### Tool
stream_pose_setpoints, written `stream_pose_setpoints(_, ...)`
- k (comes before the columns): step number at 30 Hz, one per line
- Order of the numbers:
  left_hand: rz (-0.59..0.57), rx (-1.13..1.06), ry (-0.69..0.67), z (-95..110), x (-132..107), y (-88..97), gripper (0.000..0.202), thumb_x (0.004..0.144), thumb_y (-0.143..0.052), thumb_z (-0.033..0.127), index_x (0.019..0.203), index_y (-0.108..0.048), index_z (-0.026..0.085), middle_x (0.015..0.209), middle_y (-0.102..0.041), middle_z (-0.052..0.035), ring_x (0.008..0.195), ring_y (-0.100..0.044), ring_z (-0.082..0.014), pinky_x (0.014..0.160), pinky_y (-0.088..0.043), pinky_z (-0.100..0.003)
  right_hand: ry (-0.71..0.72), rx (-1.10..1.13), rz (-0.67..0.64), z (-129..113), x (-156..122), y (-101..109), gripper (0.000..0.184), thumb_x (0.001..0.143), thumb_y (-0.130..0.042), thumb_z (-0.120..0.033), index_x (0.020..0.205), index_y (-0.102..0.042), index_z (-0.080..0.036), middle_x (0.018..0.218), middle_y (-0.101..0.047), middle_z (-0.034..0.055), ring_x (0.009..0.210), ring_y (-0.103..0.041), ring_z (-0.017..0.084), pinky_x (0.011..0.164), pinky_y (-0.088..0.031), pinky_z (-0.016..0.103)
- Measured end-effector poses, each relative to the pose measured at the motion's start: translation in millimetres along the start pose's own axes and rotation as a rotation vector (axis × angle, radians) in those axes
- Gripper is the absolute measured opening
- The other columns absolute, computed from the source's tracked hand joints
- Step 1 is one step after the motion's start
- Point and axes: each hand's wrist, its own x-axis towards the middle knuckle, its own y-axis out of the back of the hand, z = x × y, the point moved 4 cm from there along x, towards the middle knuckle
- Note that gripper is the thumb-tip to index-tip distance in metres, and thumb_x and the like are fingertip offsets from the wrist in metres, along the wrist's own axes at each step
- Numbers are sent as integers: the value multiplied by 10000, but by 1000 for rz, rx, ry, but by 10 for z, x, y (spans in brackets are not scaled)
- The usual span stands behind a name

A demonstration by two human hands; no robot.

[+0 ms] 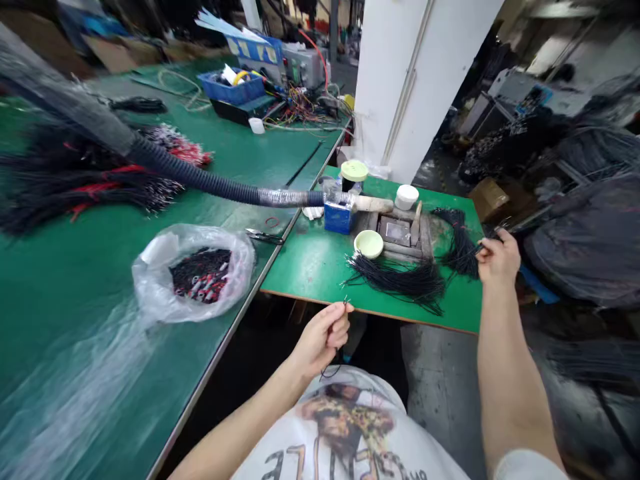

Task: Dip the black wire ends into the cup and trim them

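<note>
My left hand [327,337] is closed in a pinch on a thin black wire [330,372], whose bare tips poke up past the fingers. Off to the right, my right hand [499,257] pinches black wires above the table's right edge, beside a bundle of black wires [459,243]; how many it grips I cannot tell. A second black wire bundle [405,280], with silvery stripped ends at its left, lies along the front of the small green table [300,280]. Behind it sits a solder pot [397,232] in a worn frame, with a wooden-looking stick [416,223] on it.
A ribbed extraction hose [215,187] crosses from the left to a blue box [337,218]. Near the pot stand a pale green bowl [369,244] and a white-lidded tub [407,196]. The left bench holds a plastic bag of parts [150,267], pliers [265,236] and wire bundles [100,180].
</note>
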Motion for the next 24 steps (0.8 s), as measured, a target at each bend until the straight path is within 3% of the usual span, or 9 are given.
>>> stream_pose_setpoints(7, -33, 4, 48, -68, -19, -87, 253, 793, -744, 318, 875, -649, 98, 513, -285, 100, 412, -182, -4, 406, -117, -155, -84, -60, -90, -76, -86, -32, 297, 559, -676, -121, 856, -674, -126, 577, -609, -20, 409, -442, 50, 340, -295, 146)
stream_pose_setpoints(13, -68, -11, 58, -72, -28, -78, 212, 842, -694, 308, 871, -640, 106, 511, -309, 93, 401, -196, -7, 398, -129, -150, -90, -78, -106, -83, -110, -92, 211, 589, -650, -92, 795, -681, -127, 563, -601, -25, 403, -427, 34, 356, -290, 148)
stream_pose_setpoints(18, -86, -70, 36, -33, 6, -98, 170, 877, -652, 286, 874, -618, 119, 509, -302, 95, 391, -203, -11, 385, -152, -137, -45, -100, -112, -349, -77, -101, 194, 632, -632, -35, 794, -687, -126, 543, -594, -13, 395, -443, 44, 376, -283, 187)
stream_pose_setpoints(24, -150, -106, 11, 25, 103, -308, 131, 903, -607, 258, 859, -585, 136, 517, -380, 80, 375, -290, -17, 366, -225, -121, 109, -147, -108, -817, -109, -142, 225, 621, -678, -44, 821, -729, -133, 568, -618, 0, 397, -461, 56, 394, -278, 225)
